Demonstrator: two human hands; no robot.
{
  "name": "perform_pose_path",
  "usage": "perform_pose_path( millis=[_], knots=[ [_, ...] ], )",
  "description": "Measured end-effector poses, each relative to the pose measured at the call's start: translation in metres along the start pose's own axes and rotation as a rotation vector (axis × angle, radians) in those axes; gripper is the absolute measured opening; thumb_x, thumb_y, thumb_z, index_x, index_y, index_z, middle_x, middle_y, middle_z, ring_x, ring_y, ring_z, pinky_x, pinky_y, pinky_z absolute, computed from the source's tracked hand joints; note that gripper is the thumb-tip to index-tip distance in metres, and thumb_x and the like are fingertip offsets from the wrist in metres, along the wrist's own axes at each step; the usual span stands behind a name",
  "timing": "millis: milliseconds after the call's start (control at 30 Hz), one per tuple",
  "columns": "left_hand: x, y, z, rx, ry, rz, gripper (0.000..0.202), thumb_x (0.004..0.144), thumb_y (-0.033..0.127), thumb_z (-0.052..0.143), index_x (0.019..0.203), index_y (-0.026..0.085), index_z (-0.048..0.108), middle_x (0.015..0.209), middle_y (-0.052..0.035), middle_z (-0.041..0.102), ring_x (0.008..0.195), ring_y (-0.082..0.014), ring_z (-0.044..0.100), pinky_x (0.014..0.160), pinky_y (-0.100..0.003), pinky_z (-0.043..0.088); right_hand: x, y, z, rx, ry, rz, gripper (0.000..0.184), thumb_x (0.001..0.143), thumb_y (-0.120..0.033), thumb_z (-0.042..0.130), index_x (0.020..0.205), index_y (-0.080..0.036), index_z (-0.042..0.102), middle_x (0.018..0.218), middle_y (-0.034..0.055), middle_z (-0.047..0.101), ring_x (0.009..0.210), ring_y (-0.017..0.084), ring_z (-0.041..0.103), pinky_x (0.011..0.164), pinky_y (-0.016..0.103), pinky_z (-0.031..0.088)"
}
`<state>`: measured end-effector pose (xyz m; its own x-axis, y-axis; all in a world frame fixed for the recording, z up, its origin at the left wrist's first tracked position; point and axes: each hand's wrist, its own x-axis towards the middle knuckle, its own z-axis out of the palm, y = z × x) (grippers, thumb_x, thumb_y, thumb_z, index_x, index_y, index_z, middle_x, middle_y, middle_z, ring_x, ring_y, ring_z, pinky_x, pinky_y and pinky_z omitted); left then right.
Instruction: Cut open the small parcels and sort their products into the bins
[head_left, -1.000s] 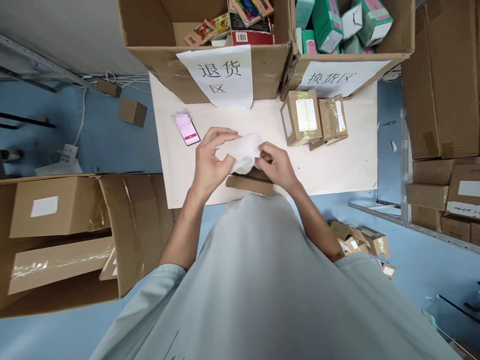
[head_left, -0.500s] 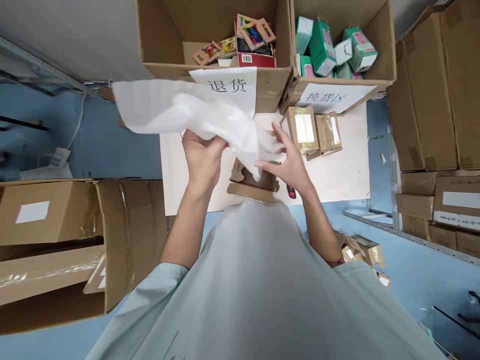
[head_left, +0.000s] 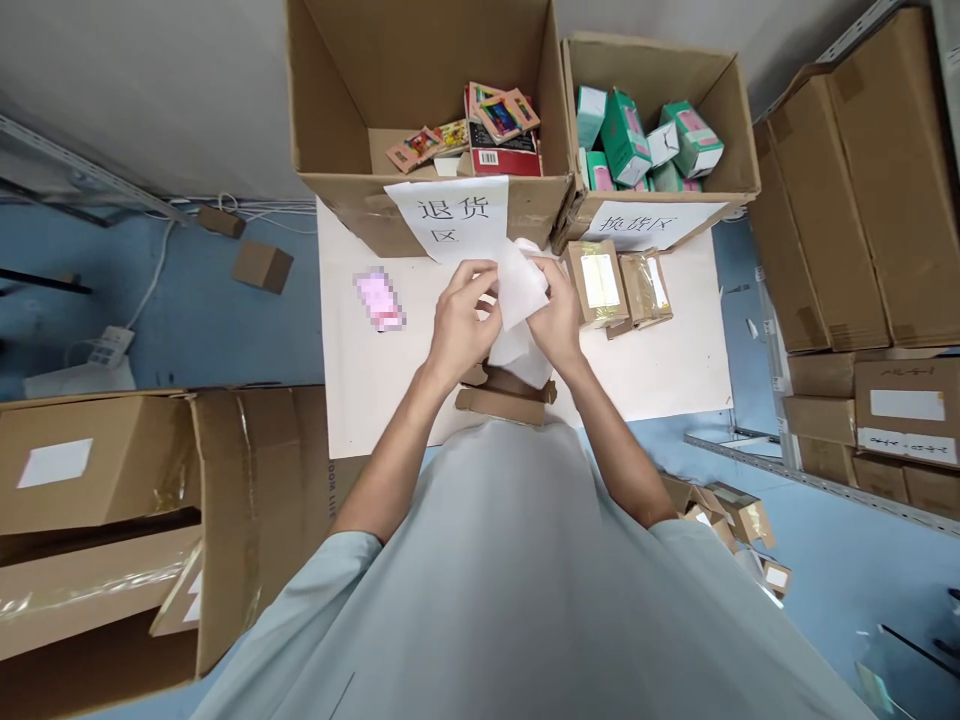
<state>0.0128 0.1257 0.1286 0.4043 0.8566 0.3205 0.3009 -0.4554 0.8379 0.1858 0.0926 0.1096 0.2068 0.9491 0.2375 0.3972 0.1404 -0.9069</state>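
Note:
A thin white foam packing sheet (head_left: 521,287) hangs crumpled between my hands over the white table. My left hand (head_left: 465,315) pinches its left edge between thumb and fingers. On the other side, my right hand (head_left: 556,312) is closed round the bunched part. The sheet's lower end droops onto a small opened cardboard box (head_left: 501,406), which lies at the table's front edge against my shirt. Whether anything is inside the sheet cannot be seen.
Behind the table stand a large carton (head_left: 540,210) with colourful small packs and another carton (head_left: 626,70) of green boxes. Two taped parcels (head_left: 596,285) sit right of my hands. A blurred pink item (head_left: 379,298) lies at left. An open carton (head_left: 262,520) flanks me.
The foam sheet, spread out to the left before, is now gathered small between my hands. My left hand has moved right, and both hands are closer together. The pink item is now uncovered.

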Motion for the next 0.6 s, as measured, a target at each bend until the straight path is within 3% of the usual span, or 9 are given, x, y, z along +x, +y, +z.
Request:
perform_pose_path(
  millis=[67, 133, 300, 400, 500, 600],
  knots=[
    [-0.001, -0.012, 0.005, -0.004, -0.041, -0.037, 0.044, 0.103, 0.021, 0.066, 0.147, 0.025, 0.069, 0.148, -0.0096, 0.068, 0.109, -0.0185, 0.075, 0.089, -0.030, 0.067, 0.016, 0.024, 0.001, -0.132, -0.001, -0.025, 0.045, 0.111, -0.044, 0.063, 0.152, -0.024, 0.064, 0.152, 0.0147, 0.067, 0.149, 0.036, 0.062, 0.127, 0.060, 0.053],
    [-0.008, -0.027, 0.009, 0.026, -0.049, -0.105, 0.051, 0.102, 0.020, 0.063, 0.152, 0.024, 0.065, 0.149, -0.0108, 0.068, 0.113, -0.0207, 0.076, 0.093, -0.034, 0.068, 0.031, 0.048, 0.003, -0.250, -0.057, -0.025, 0.050, 0.110, -0.032, 0.058, 0.159, -0.023, 0.061, 0.161, 0.0167, 0.063, 0.155, 0.036, 0.058, 0.132, 0.061, 0.049],
    [-0.048, -0.065, 0.014, 0.144, -0.067, -0.310, 0.053, 0.103, 0.024, 0.063, 0.157, 0.023, 0.060, 0.155, -0.0160, 0.065, 0.129, -0.0301, 0.074, 0.110, -0.049, 0.065, 0.040, 0.091, 0.000, -0.445, -0.451, 0.098, 0.078, 0.102, -0.014, 0.055, 0.178, -0.018, 0.044, 0.178, 0.0170, 0.052, 0.168, 0.034, 0.046, 0.139, 0.060, 0.041],
    [-0.080, -0.084, 0.017, 0.227, -0.107, -0.451, 0.068, 0.099, 0.027, 0.071, 0.165, 0.020, 0.052, 0.160, -0.0200, 0.061, 0.140, -0.0360, 0.069, 0.122, -0.056, 0.058, 0.015, 0.098, -0.010, -0.508, -0.478, 0.156, 0.074, 0.106, -0.019, 0.053, 0.179, -0.016, 0.044, 0.181, 0.0183, 0.049, 0.168, 0.035, 0.046, 0.140, 0.060, 0.041],
    [-0.109, -0.098, 0.026, 0.290, -0.204, -0.555, 0.100, 0.087, 0.030, 0.088, 0.174, 0.016, 0.040, 0.166, -0.0250, 0.055, 0.153, -0.0437, 0.057, 0.130, -0.061, 0.050, -0.031, 0.096, -0.023, -0.536, -0.396, 0.166, 0.069, 0.110, -0.036, 0.062, 0.175, -0.016, 0.051, 0.176, 0.0214, 0.054, 0.166, 0.039, 0.049, 0.139, 0.063, 0.042],
    [-0.125, -0.105, 0.044, 0.365, -0.268, -0.574, 0.122, 0.077, 0.023, 0.093, 0.179, 0.010, 0.027, 0.167, -0.0303, 0.049, 0.156, -0.0490, 0.051, 0.130, -0.064, 0.046, -0.084, 0.086, -0.031, -0.566, -0.272, 0.183, 0.065, 0.110, -0.039, 0.065, 0.171, -0.018, 0.054, 0.176, 0.0228, 0.052, 0.167, 0.039, 0.046, 0.138, 0.065, 0.041]
  ],
)
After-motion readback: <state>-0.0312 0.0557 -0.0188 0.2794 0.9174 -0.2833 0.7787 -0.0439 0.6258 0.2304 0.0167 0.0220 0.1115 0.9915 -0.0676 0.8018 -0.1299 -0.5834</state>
